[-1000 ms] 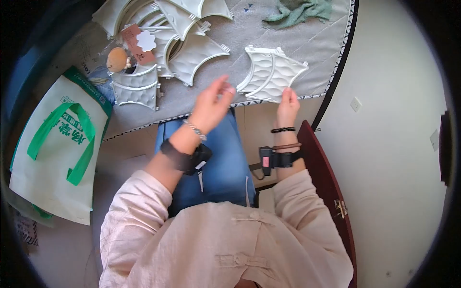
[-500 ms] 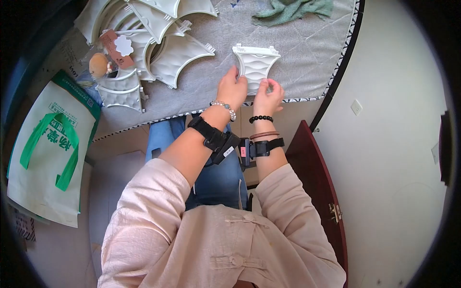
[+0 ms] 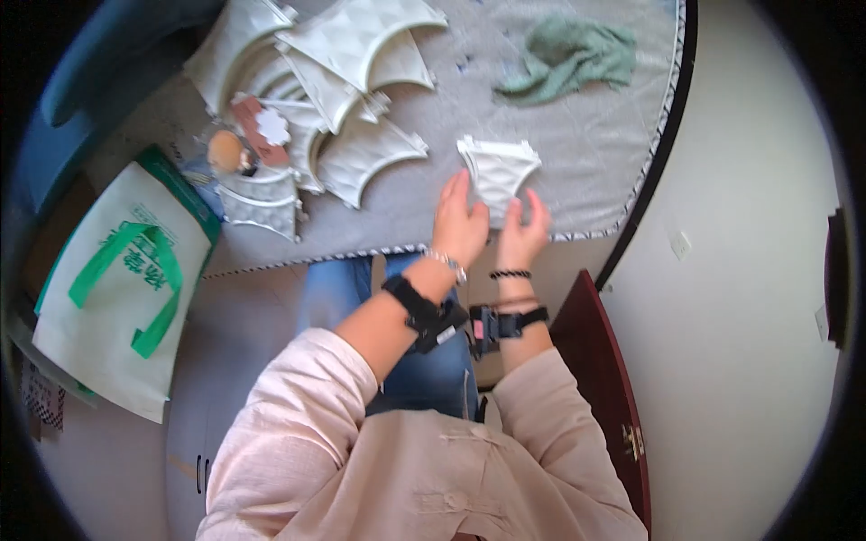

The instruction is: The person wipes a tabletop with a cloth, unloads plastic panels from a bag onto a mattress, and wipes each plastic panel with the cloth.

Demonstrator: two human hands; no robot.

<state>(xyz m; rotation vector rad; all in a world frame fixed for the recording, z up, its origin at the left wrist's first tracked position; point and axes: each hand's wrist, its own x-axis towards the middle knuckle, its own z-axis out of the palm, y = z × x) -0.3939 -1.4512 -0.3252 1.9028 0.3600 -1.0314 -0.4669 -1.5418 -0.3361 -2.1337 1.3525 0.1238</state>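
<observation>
A white, wavy-surfaced panel (image 3: 499,171) with curved sides lies near the front edge of the grey cloth-covered table. My left hand (image 3: 461,219) has its fingers at the panel's left side and lower end. Against the lower right side of the same panel rests my right hand (image 3: 524,231), thumb and fingers curled toward it. Both hands are slightly blurred, and the panel's lower end is partly hidden between them. To the left lie several similar white panels (image 3: 370,160) in an overlapping pile, with a smaller panel (image 3: 262,204) close to the table edge.
A green cloth (image 3: 577,59) lies crumpled at the back right of the table (image 3: 577,194). An orange round item (image 3: 225,151) and a pink card (image 3: 259,129) sit by the pile. A white and green bag (image 3: 104,320) stands left; a dark red door panel (image 3: 600,361) is at right.
My left hand has come from the open space on the left to the panel beside my right hand. The two curved parts seen earlier now appear as one narrower shape. The view has shifted.
</observation>
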